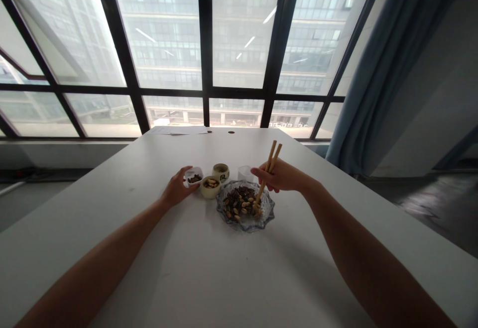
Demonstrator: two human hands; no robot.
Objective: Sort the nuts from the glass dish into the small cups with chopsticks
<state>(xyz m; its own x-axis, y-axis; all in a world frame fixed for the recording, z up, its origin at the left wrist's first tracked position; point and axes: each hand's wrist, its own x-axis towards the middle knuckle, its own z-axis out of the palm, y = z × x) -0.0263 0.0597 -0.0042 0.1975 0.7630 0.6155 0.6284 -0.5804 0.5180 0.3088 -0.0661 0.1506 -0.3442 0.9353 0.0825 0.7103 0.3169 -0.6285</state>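
Observation:
My left hand (177,186) grips a small white cup (193,176) with dark seeds in it, thumb and fingers on its sides. My right hand (278,174) holds a pair of wooden chopsticks (269,164), their tips down among the nuts in a scalloped glass bowl (268,212). Dark seeds fill the bowl's left and back, with pale nuts toward the front and right. Between the white cup and the bowl stands a cream cup (209,193) holding pale nuts. Another cream cup (221,168) with dark lettering is just behind it; its contents are hard to make out.
A translucent cup (245,172) stands behind the bowl, near my right hand. White papers (178,130) lie at the far left of the white table (224,278). Large windows rise beyond the table, with a blue curtain (377,79) at the right.

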